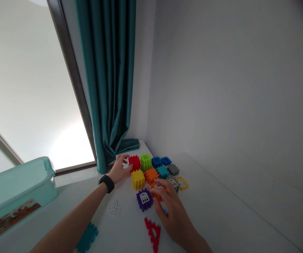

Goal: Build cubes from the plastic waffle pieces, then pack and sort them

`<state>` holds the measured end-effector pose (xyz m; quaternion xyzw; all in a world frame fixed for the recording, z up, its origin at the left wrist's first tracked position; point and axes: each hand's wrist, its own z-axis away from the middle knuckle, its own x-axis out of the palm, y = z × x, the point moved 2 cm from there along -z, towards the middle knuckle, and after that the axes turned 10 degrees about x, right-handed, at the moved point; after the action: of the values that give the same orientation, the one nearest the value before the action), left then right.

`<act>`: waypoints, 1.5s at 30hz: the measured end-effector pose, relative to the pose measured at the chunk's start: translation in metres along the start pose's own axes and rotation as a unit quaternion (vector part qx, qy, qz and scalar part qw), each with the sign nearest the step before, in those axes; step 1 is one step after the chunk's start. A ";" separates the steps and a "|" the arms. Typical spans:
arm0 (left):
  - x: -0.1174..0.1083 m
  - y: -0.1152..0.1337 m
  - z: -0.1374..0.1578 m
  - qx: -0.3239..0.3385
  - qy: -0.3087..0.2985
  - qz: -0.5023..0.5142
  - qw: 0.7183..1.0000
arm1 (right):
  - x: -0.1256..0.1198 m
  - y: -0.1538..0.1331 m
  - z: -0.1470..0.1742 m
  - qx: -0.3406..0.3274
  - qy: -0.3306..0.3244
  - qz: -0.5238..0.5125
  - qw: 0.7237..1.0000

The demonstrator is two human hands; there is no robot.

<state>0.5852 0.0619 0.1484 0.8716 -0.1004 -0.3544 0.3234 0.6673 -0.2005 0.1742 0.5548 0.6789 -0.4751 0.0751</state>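
Curves left fingers [124,156] at red stack [135,162] behind yellow stack [138,180], right fingers [164,183] over nearer orange block [157,196]; cannot tell either grip. Could topple red stack into green stack [146,162] by pressing sideways, or shift purple block [144,200] by catching its teeth with right fingers.

Your right hand [171,214] covers much of an orange block [158,197], and only a blue sliver [165,212] peeks out beneath it; you can't tell its shape. Your left forearm [77,211] hides part of a teal block [88,236]. The bottom edge cuts off the red triangular piece [154,234]; the left edge crops the aqua bin [42,175], whose label [11,219] is too blurred to read.
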 end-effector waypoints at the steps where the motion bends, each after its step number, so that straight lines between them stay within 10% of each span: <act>1: -0.001 0.000 0.000 -0.001 0.000 0.000 1.000 | 0.000 0.000 0.000 0.000 -0.002 0.000 1.000; 26: -0.078 0.047 0.119 0.017 -0.162 -0.137 0.977 | 0.033 -0.023 0.010 -0.090 -0.023 -0.036 0.995; 45: -0.136 0.073 0.232 -0.002 -0.182 -0.212 0.960 | 0.095 -0.119 0.021 -0.095 -0.391 0.065 0.913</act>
<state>0.3321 -0.0533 0.1445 0.7933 0.0305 -0.5675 0.2186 0.5252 -0.1428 0.1701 0.3582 0.5995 -0.5813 0.4175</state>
